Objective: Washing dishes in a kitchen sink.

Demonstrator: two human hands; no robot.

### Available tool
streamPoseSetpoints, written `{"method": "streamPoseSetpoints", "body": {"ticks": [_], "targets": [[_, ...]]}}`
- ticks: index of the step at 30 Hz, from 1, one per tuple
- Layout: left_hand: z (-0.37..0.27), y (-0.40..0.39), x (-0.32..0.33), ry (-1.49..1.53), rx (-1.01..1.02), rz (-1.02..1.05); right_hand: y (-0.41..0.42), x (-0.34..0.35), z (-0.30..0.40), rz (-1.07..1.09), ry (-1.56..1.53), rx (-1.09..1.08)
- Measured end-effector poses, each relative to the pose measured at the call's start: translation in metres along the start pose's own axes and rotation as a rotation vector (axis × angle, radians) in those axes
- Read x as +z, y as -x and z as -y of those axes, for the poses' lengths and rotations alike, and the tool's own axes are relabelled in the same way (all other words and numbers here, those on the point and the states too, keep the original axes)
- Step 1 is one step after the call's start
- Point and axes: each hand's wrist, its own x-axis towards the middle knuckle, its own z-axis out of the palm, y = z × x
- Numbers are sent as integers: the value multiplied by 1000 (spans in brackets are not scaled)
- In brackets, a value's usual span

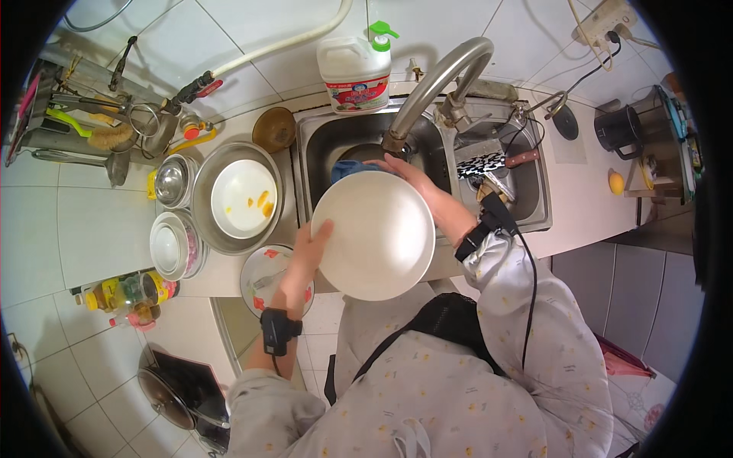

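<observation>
Tilted over the front rim of the steel sink (309, 143) is a large white plate (375, 237). My left hand (309, 246) grips its left edge, thumb on the face. Behind its upper right edge is my right hand (409, 174), its fingers partly hidden, with a blue cloth (349, 169) beside them; whether they hold the cloth or the plate I cannot tell. The curved faucet (441, 80) arches above the basin. Under my left forearm lies a floral plate (257, 269) with a fork (269, 280) on it.
Left of the sink, a metal basin (200, 220) holds a white dish (237, 220) with orange scraps. Stacked bowls (167, 247) and a brown bowl (275, 129) stand nearby. A detergent jug (355, 74) is behind the sink. A cleaver (487, 163) lies over the right basin.
</observation>
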Motion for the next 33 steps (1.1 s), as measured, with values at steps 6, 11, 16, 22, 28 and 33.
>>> {"method": "streamPoseSetpoints", "body": {"ticks": [6,11,16,22,28,33], "targets": [[2,-5,34,428,72,-102,5,-21,-37,-93,-246,110],[23,-11,6,440,57,-248,29,-2,-47,-34,-279,47],[26,-6,-17,181,30,-163,33,-13,-40,235,-349,-112],[-7,-20,-23,-507,306,-33,20,0,-24,-58,144,-121],[21,-11,-2,-135,337,-431,11,5,-33,-264,-147,-253],[23,36,59,581,75,-376,11,30,-49,-429,-212,-332]]}}
